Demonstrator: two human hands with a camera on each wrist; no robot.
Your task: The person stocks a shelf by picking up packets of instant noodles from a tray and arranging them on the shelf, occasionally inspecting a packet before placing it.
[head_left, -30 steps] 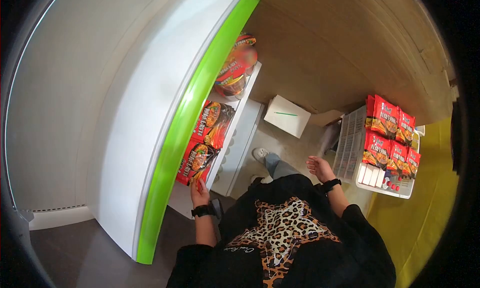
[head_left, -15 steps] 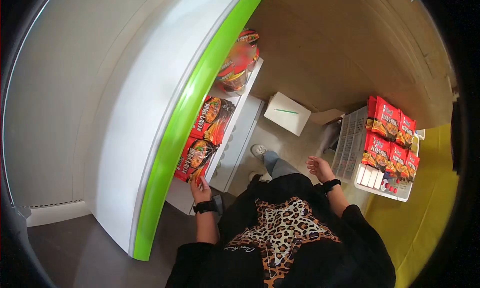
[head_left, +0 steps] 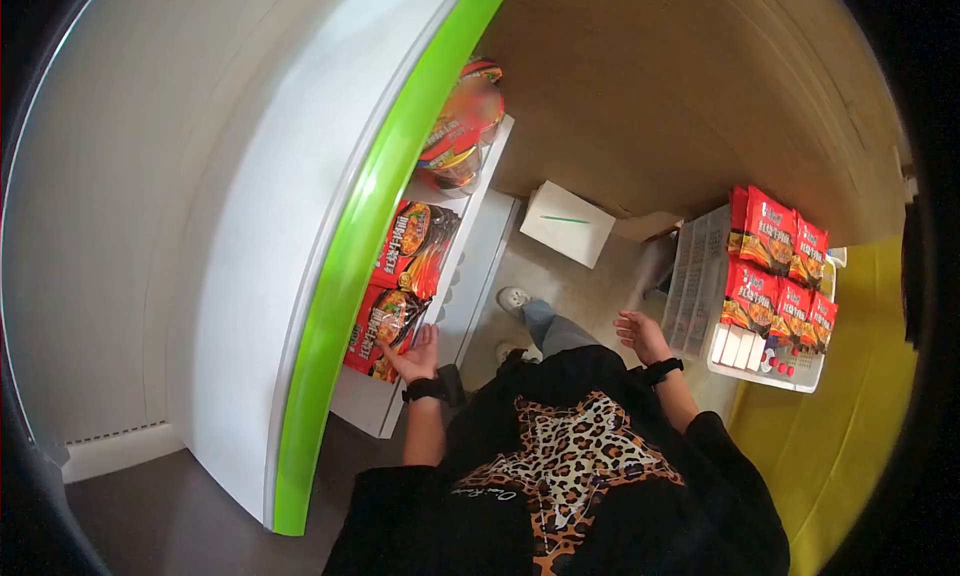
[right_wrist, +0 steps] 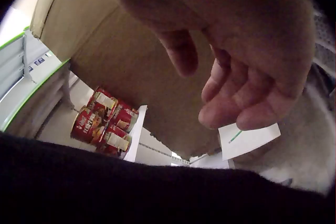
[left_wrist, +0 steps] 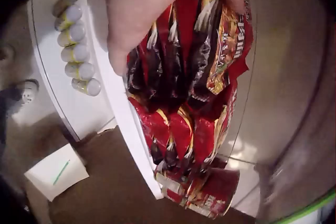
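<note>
Red noodle packs (head_left: 390,316) stand in two groups on a white shelf, behind the green-edged panel. My left hand (head_left: 417,358) is at the nearer group, thumb and fingers spread apart. In the left wrist view that hand (left_wrist: 157,8) spans the tops of the upright packs (left_wrist: 181,50), thumb on one side and fingers on the other; firm contact cannot be told. My right hand (head_left: 643,337) hangs in the air, holding nothing; in the right wrist view its fingers (right_wrist: 244,95) are loosely bent.
Noodle tubs (head_left: 465,126) stand at the shelf's far end. A white basket (head_left: 765,376) at the right holds several red packs (head_left: 770,234) and white boxes. A white box (head_left: 568,224) with a green strip is on the floor; cans (left_wrist: 76,53) line a lower shelf.
My left hand has shifted from the near corner of the packs toward the shelf's front edge, and its thumb and fingers have spread. My right hand stays about where it was.
</note>
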